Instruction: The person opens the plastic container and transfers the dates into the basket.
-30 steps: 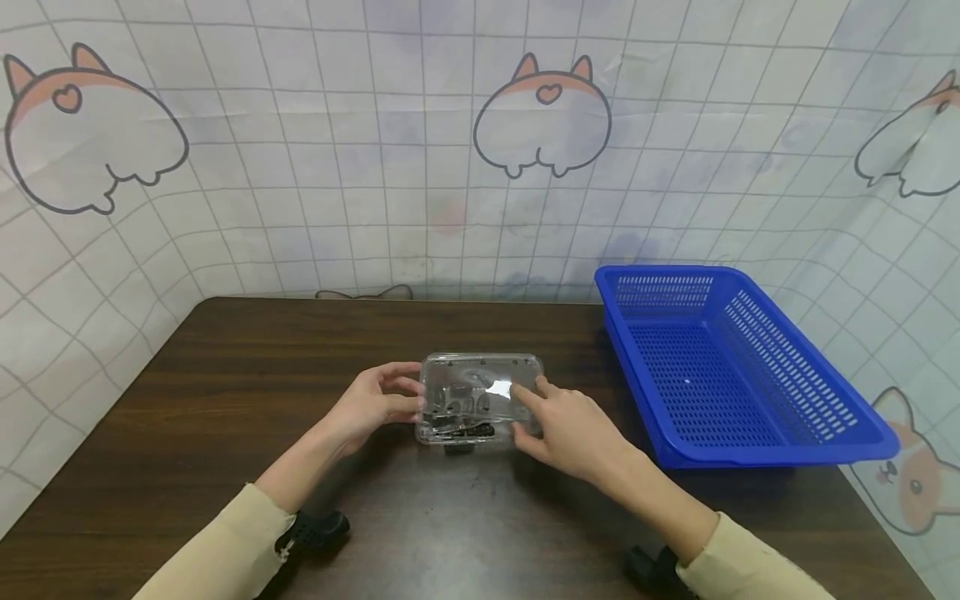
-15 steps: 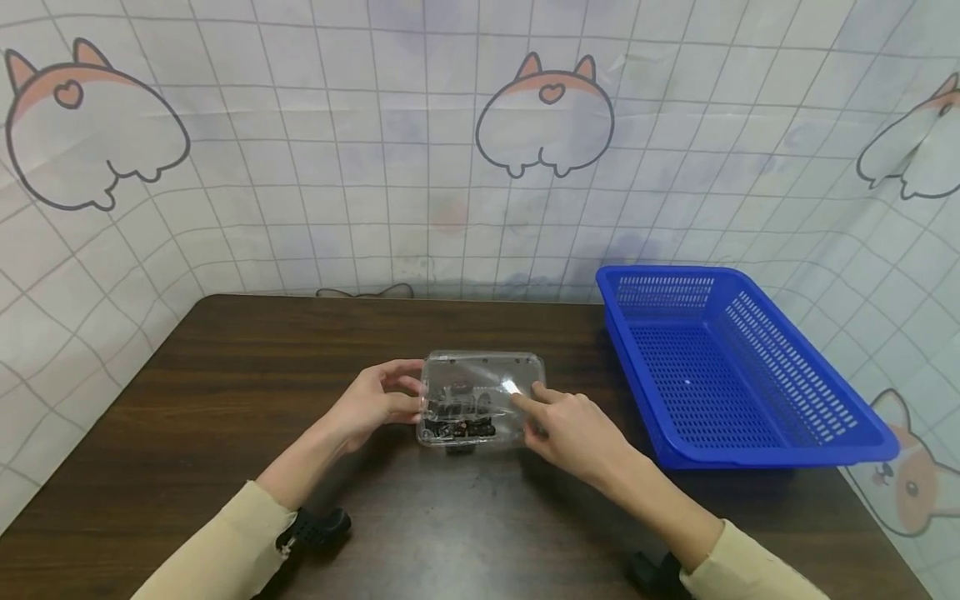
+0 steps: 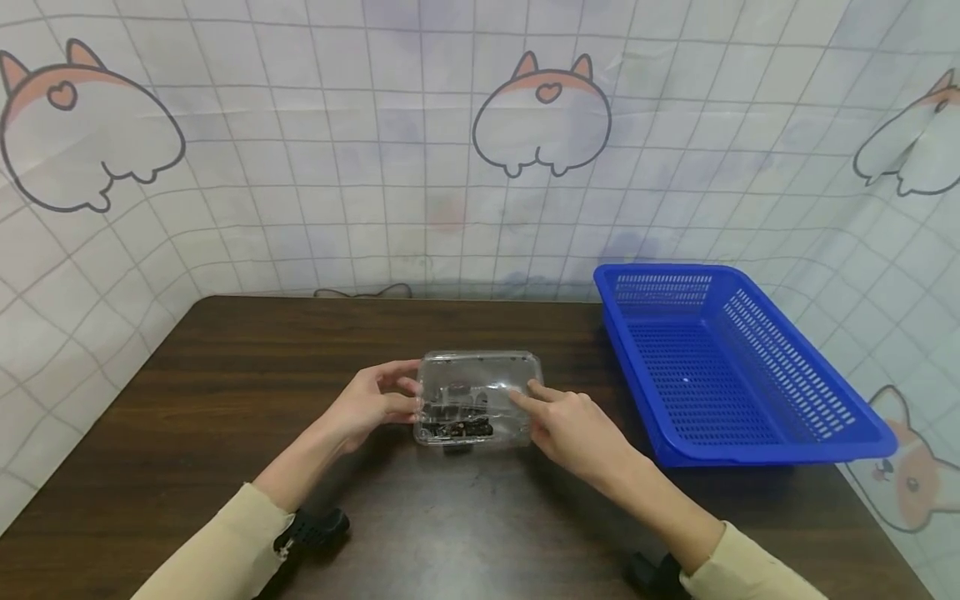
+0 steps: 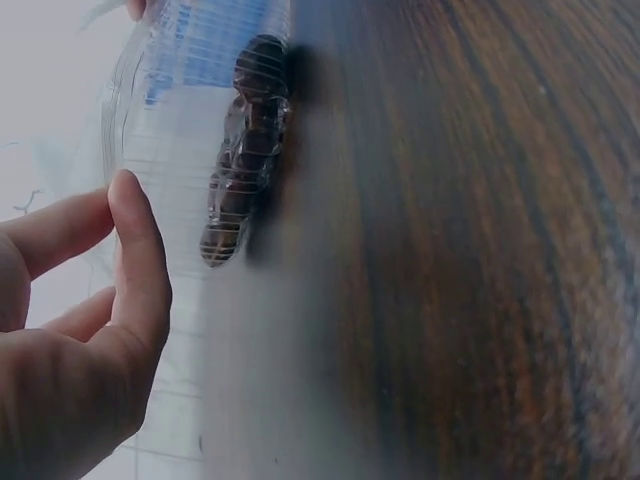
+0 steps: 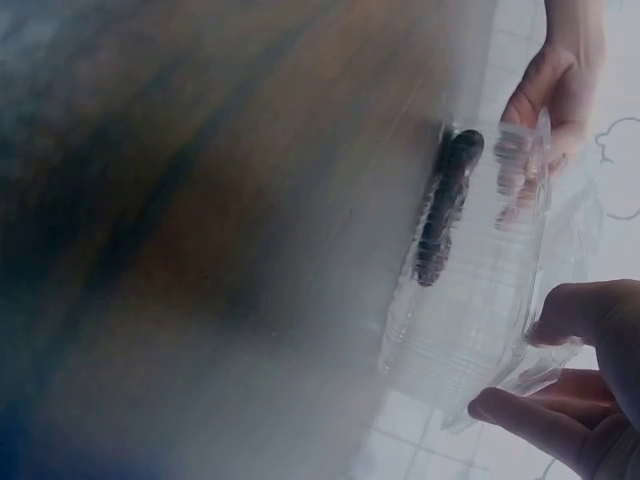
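A clear plastic clamshell box (image 3: 480, 379) stands on the table between both hands. Dark brown, glossy rounded pieces (image 4: 248, 150) lie along its bottom; their kind is unclear. At the left end, the left hand (image 3: 367, 404) pinches the box's rim between thumb and fingertips. The right hand (image 3: 577, 429) is at the right end, its index finger stretched over the lid. In the right wrist view its thumb and a finger grip the clear edge near a corner (image 5: 515, 385). Glare and clear plastic hide how far the lid is closed.
A blue perforated basket (image 3: 720, 379) stands on the right side of the dark wooden table (image 3: 270, 358). A thin dark cable (image 3: 363, 293) shows at the back edge. Behind hangs a white gridded cloth (image 3: 360, 167) with cartoon corgis.
The right thumb has moved in under the right edge, and its fingers have drawn closer to that side. More of the dark pieces shows through the front. The left hand stays put.
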The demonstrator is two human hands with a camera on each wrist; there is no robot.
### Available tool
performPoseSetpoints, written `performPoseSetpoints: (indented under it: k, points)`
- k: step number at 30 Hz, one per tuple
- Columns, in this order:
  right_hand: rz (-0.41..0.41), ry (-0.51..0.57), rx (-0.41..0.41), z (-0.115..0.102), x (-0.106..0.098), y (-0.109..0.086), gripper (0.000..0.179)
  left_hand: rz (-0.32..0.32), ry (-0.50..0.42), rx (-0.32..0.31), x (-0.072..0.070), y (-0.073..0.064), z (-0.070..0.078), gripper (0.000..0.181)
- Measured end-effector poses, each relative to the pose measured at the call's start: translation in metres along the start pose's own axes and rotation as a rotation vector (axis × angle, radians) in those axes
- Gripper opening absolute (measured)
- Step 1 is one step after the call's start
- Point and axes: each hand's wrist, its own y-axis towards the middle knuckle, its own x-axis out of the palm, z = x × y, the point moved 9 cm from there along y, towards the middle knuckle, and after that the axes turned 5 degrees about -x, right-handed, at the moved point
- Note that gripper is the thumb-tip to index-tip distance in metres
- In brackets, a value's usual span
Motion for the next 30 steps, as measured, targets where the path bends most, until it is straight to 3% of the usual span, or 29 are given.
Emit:
performPoseSetpoints:
  k: [12,24,30]
  points:
    - [0.054,-0.001,0.110,0.016,-0.006,-0.007,0.039,0.003,-0.003,-0.007,-0.002,0.000,-0.002,0.064]
    - [0.265,0.274,0.165,0.042,-0.023,-0.011,0.034,0.001,-0.034,-0.055,0.001,0.001,-0.003,0.067]
    - [0.332,0.318,0.185,0.051,-0.026,-0.007,0.030,-0.007,-0.054,-0.063,0.001,0.003,-0.003,0.070]
